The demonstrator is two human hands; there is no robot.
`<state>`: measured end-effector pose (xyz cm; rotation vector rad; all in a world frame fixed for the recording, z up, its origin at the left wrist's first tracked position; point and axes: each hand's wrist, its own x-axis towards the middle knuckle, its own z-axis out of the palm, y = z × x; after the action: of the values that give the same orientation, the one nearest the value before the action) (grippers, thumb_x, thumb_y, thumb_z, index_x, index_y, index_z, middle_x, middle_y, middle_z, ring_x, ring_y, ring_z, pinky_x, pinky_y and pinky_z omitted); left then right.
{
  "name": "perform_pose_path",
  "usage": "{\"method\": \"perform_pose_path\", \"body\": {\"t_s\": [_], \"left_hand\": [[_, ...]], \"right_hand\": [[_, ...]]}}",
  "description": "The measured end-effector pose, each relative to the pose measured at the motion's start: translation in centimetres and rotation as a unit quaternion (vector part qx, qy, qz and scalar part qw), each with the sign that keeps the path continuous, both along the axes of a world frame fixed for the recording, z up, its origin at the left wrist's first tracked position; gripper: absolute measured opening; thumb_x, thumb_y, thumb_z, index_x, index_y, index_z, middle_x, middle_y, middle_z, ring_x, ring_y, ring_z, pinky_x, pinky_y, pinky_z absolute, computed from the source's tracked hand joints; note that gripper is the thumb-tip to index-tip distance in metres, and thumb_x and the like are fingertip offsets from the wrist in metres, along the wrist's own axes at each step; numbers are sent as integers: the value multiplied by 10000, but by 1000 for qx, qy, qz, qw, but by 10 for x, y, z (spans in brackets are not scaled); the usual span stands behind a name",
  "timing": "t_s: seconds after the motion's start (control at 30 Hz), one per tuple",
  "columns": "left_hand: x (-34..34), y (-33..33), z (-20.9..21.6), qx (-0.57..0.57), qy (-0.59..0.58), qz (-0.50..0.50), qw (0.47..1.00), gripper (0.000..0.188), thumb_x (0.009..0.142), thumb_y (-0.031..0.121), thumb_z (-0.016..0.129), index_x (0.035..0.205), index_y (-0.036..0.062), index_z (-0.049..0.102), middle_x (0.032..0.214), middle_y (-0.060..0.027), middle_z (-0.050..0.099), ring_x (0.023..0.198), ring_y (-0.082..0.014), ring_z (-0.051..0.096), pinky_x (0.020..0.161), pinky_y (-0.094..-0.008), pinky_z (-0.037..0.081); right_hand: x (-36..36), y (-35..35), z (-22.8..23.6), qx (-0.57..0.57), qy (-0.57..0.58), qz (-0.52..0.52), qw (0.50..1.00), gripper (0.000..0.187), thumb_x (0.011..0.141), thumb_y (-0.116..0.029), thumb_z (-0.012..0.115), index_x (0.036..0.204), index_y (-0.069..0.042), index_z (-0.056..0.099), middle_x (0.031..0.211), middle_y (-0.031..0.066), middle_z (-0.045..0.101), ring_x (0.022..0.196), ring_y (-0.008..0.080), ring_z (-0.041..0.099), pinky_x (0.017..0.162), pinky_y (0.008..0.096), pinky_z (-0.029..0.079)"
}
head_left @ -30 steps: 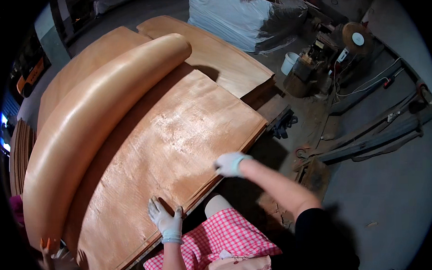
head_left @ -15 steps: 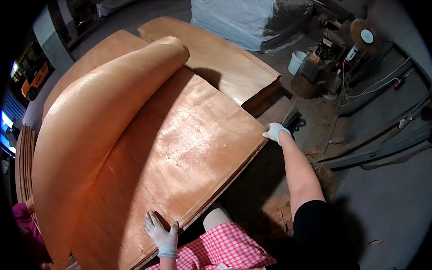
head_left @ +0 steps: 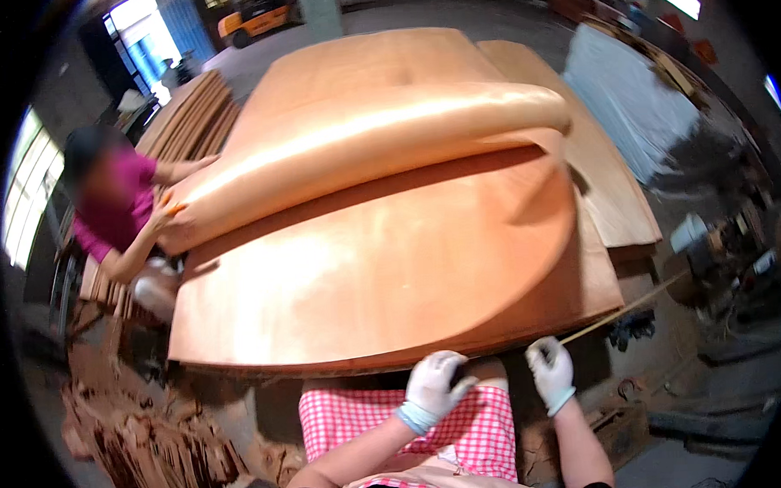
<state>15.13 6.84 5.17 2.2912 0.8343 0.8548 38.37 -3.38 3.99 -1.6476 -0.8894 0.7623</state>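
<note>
A large stack of thin reddish-brown wood veneer sheets (head_left: 323,281) lies in front of me. Its top sheet is folded back into a long roll (head_left: 361,150) across the middle, and its right side lifts in a curve. My left hand (head_left: 434,387), in a white glove, is at the stack's near edge, thumb apart from the bent fingers, with nothing seen in it. To the right, my gloved right hand (head_left: 551,374) is closed on a thin yellowish stick (head_left: 625,309) that runs off to the right. Its fingertips are somewhat blurred.
A co-worker in a purple shirt (head_left: 135,197) has both hands at the roll's left end. Further veneer stacks (head_left: 612,185) stand behind and right. Broken veneer scraps (head_left: 156,441) lie at the lower left. A white bucket (head_left: 689,232) and machinery stand at the right.
My view has swung left. My hands have come closer together, the left off the sheet's surface. The rolled part now lies lower and farther back, and the co-worker shows more fully.
</note>
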Motion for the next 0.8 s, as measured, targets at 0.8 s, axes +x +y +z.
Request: {"method": "perform_pose_path", "body": {"t_s": [0.8], "left_hand": [[-375,110,-74,-171,-373,527,744,116,770,-56,664,725,35,608,689,-26,606,653,-124,573,636,-283,494]], "right_hand": [[-139,115,27,-228,-192,305,905,222,894,-162,639,983,41,667,865,129,702,764,212,665,724,324,534]]}}
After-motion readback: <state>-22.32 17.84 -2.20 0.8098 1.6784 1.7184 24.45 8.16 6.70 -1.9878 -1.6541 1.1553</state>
